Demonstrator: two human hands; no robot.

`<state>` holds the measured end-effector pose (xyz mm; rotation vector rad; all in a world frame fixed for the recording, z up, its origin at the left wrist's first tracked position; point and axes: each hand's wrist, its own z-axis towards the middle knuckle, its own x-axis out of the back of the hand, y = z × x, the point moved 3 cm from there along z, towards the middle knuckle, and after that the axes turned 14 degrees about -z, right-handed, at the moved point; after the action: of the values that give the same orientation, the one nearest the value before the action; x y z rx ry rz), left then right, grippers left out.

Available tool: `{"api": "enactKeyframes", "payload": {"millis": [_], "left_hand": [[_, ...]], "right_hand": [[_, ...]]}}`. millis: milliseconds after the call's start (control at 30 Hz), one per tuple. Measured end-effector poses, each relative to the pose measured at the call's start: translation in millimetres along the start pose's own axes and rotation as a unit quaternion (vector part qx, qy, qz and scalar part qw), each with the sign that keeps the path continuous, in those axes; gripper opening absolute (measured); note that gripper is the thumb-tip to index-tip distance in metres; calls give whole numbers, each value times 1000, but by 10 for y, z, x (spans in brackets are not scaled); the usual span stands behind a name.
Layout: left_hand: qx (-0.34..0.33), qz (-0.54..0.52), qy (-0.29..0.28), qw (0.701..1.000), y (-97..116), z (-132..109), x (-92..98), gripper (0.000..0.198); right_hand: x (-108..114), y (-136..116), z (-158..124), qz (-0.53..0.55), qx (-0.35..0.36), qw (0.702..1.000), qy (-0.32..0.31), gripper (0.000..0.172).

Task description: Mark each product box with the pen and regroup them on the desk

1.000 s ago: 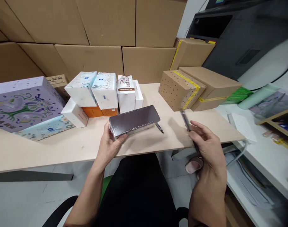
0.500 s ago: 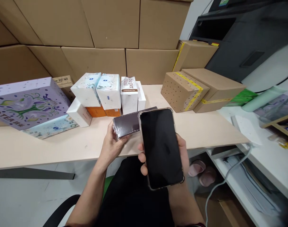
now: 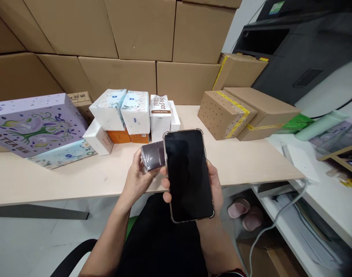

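Note:
My right hand is closed around a smartphone in a clear case, its dark screen facing me. In my left hand is a dark box in shiny plastic wrap, gripped at its left end above the table's front edge. The phone hides the right part of that box. Behind it stand a white "Super Meal" box and two white tissue packs resting on orange boxes.
A purple tea box leans at the left over a floral pack. Two taped cardboard boxes sit at the right of the table. Large cartons line the back. A grey cable hangs at the right.
The phone has moved left and slightly up in my right hand, covering more of the dark box. My left hand keeps its hold on the box. The view has shifted slightly.

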<state>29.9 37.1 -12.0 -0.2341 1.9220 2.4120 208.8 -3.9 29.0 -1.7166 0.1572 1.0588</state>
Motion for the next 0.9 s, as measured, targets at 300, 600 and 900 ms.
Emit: {"api": "enactKeyframes", "payload": {"millis": [300,600,900], "left_hand": [[-2,8,-9,1000,36,5,-18,68],[-12,11,4,1000,17,29,-5,75],[-6,-15,13,1000,-30,36,14,71]], "right_hand": [[-88,-61,81,-23,19,999,-21,70],[361,-390,-336,-185,135,955,188,63],[1287,-930,-596,-805,52,440,394,81]]}}
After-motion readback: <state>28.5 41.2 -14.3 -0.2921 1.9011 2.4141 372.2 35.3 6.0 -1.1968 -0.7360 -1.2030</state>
